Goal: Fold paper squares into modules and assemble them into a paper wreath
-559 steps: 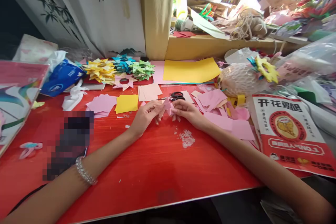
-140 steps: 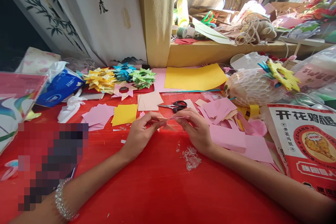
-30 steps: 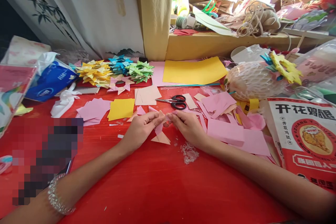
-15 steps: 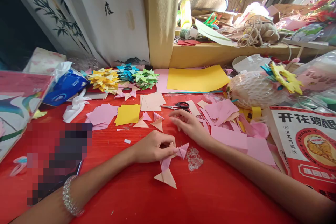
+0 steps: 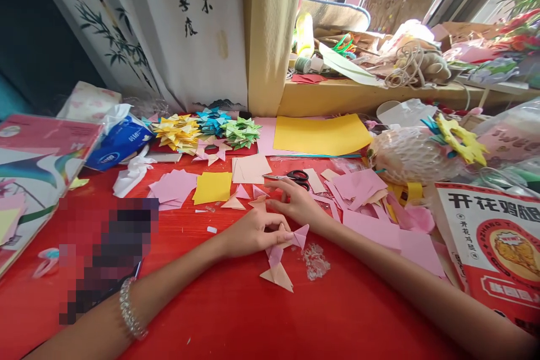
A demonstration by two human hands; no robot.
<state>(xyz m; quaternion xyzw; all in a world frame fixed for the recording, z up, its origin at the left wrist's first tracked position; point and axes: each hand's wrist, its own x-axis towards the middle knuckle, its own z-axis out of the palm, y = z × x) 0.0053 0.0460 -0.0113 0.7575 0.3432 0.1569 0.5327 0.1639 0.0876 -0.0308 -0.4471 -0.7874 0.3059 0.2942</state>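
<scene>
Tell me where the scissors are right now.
The black-handled scissors lie on the red table just beyond the right hand, between the pale paper square and the pink paper scraps.

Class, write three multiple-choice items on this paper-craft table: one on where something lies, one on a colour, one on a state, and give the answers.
1. Where do the scissors lie?
A. just beyond the right hand
B. on the windowsill
C. on the tissue pack

2. What colour is the large sheet below the windowsill?
A. green
B. yellow
C. blue

3. What is the left hand doing?
A. resting flat and empty
B. gripping the scissors
C. pinching the folded pink paper chain

Answers: 1 A, the black handles sit past the right hand; 2 B, it is plainly yellow; 3 C, its fingertips close on the folded pink paper chain on the red table.
</scene>
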